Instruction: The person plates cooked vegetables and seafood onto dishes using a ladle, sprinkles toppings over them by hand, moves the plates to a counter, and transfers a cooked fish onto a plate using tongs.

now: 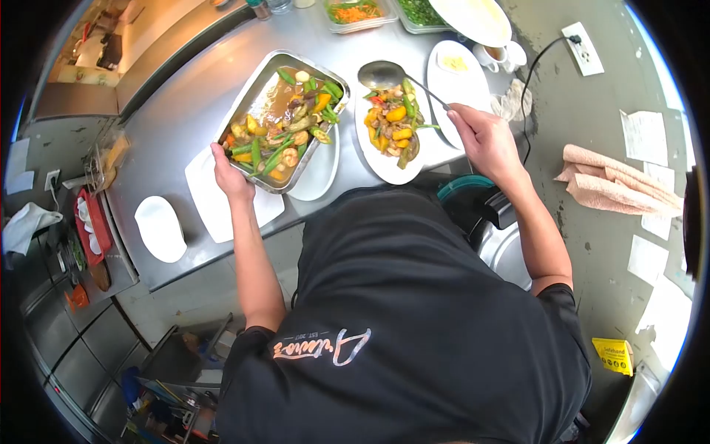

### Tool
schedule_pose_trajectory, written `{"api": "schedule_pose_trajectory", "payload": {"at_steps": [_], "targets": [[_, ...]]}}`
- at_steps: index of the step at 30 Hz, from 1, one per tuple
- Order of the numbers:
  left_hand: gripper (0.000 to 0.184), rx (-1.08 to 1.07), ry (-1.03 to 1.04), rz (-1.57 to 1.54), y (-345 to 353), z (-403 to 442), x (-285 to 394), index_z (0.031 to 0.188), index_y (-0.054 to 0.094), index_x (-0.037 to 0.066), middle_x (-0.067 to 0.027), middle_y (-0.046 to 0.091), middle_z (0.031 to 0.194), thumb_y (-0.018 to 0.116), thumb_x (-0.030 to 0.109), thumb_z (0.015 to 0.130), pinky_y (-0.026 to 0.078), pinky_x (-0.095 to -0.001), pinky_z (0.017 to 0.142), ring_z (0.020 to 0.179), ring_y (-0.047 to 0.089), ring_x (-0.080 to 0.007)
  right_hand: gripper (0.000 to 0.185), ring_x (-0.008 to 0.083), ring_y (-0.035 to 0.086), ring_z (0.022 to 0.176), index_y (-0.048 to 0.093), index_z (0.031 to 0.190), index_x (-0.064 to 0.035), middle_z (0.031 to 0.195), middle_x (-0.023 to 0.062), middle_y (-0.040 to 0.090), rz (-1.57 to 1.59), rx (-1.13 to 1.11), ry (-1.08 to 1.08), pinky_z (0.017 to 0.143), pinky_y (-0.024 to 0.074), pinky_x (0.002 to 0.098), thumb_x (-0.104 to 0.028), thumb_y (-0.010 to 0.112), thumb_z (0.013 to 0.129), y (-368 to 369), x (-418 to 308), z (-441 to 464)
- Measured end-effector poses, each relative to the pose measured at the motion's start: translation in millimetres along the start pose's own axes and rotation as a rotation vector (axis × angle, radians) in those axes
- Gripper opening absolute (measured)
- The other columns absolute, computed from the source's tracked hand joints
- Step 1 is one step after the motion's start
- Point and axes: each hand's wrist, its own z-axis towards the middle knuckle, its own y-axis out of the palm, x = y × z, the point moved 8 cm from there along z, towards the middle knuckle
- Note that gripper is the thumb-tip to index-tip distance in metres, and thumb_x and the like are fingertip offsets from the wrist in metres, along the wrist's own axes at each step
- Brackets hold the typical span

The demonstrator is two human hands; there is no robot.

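My left hand (232, 175) grips the near left edge of a rectangular metal pan (231, 118), which is tilted. In the pan, cooked vegetables (275, 148) with green beans, okra and squash pieces lie in brown sauce. My right hand (487, 142) is closed round the handle of a large serving spoon (381, 75). The spoon's bowl is over the far end of a white oval plate (399, 174). A heap of the same vegetable dish (392, 122) lies on that plate. Under the pan, part of a white plate (324, 177) shows.
White dishes (161, 229) stand on the steel counter (159, 140) at left. An oval plate with yellow bits (473, 81) is at right, by cups (510, 55). Tubs of shredded carrot (356, 15) and chopped greens (421, 13) sit behind. A cord (536, 63) hangs along the right wall.
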Motion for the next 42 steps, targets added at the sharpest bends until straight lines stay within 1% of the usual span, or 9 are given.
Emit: {"api": "schedule_pose_trajectory", "payload": {"at_steps": [5, 11, 15, 18, 25, 28, 31, 34, 42], "targets": [[0.056, 0.051, 0.022, 0.027, -18, -1, 14, 0.129, 0.055, -0.006, -0.0142, 0.064, 0.124, 0.038, 0.043, 0.108, 0.051, -0.036, 0.096, 0.11, 0.064, -0.023, 0.024, 0.0311, 0.063, 0.068, 0.069, 0.114, -0.0014, 0.072, 0.0148, 0.064, -0.047, -0.02, -0.253, 0.065, 0.0518, 0.0409, -0.01, 0.066, 0.091, 33, -47, 43], [0.055, 0.102, 0.063, 0.079, -44, -7, 38, 0.127, 0.057, -0.006, -0.0141, 0.065, 0.121, 0.04, 0.043, 0.107, 0.052, -0.0351, 0.092, 0.105, 0.065, -0.0221, 0.039, 0.0256, 0.064, 0.078, 0.061, 0.124, 0.0004, 0.079, 0.0084, 0.065, -0.283, 0.008, -0.783, 0.069, 0.0552, 0.0391, -0.009, 0.061, 0.086, 119, -104, 94], [0.055, 0.151, 0.12, 0.12, -59, -15, 50, 0.125, 0.059, -0.007, -0.0134, 0.065, 0.12, 0.042, 0.043, 0.107, 0.052, -0.0342, 0.092, 0.104, 0.065, -0.0215, 0.034, 0.029, 0.066, 0.076, 0.06, 0.119, 0.0034, 0.078, 0.0123, 0.066, -0.461, -0.196, -0.783, 0.065, 0.0559, 0.0414, -0.009, 0.054, 0.089, 173, -120, 99], [0.054, 0.254, 0.138, 0.072, -70, -20, 49, 0.124, 0.06, -0.007, -0.0135, 0.065, 0.119, 0.043, 0.041, 0.107, 0.052, -0.0338, 0.091, 0.104, 0.065, -0.0215, 0.025, 0.036, 0.069, 0.072, 0.063, 0.102, 0.0057, 0.074, 0.0191, 0.068, -0.318, -0.446, -0.52, 0.068, 0.0559, 0.0473, -0.01, 0.057, 0.083, 190, -115, 100], [0.054, 0.341, 0.235, 0.059, -73, -31, 41, 0.122, 0.06, -0.008, -0.0135, 0.065, 0.118, 0.042, 0.04, 0.107, 0.05, -0.0334, 0.092, 0.104, 0.064, -0.021, 0.026, 0.0415, 0.067, 0.075, 0.073, 0.08, -0.0005, 0.077, 0.0239, 0.068, 0.04, -0.538, -0.217, 0.075, 0.0538, 0.0512, -0.018, 0.056, 0.089, 204, -103, 114], [0.055, 0.38, 0.266, 0.067, -68, -32, 34, 0.122, 0.06, -0.008, -0.0135, 0.065, 0.118, 0.04, 0.041, 0.108, 0.05, -0.0335, 0.092, 0.104, 0.064, -0.0211, 0.027, 0.0336, 0.065, 0.061, 0.075, 0.084, 0.001, 0.067, 0.0199, 0.066, 0.323, -0.568, -0.204, 0.063, 0.0525, 0.0449, -0.02, 0.059, 0.087, 216, -97, 125], [0.054, 0.352, 0.324, 0.145, -56, -35, 39, 0.122, 0.06, -0.008, -0.0132, 0.065, 0.116, 0.037, 0.039, 0.109, 0.049, -0.033, 0.092, 0.103, 0.062, -0.0201, 0.026, 0.0108, 0.046, 0.047, 0.077, 0.092, -0.0023, 0.061, 0.0032, 0.06, 0.436, -0.823, 0.199, 0.045, 0.0373, 0.0292, -0.022, 0.061, 0.092, 225, -81, 121], [0.053, 0.358, 0.346, 0.163, -56, -33, 38, 0.122, 0.059, -0.008, -0.0127, 0.065, 0.117, 0.036, 0.039, 0.109, 0.046, -0.0323, 0.094, 0.104, 0.06, -0.0194, 0.026, 0.0054, 0.034, 0.047, 0.077, 0.093, -0.0036, 0.06, -0.0022, 0.052, 0.504, -0.839, 0.262, 0.042, 0.0255, 0.0243, -0.024, 0.061, 0.093, 219, -76, 118], [0.055, 0.363, 0.37, 0.142, -61, -36, 26, 0.125, 0.056, -0.007, -0.0125, 0.062, 0.12, 0.036, 0.041, 0.109, 0.045, -0.0326, 0.096, 0.108, 0.058, -0.0198, 0.029, 0.0071, 0.041, 0.052, 0.078, 0.097, -0.0043, 0.062, -0.0017, 0.054, 0.38, -0.756, 0.208, 0.048, 0.0344, 0.026, -0.028, 0.062, 0.093, 186, -63, 108]]}}
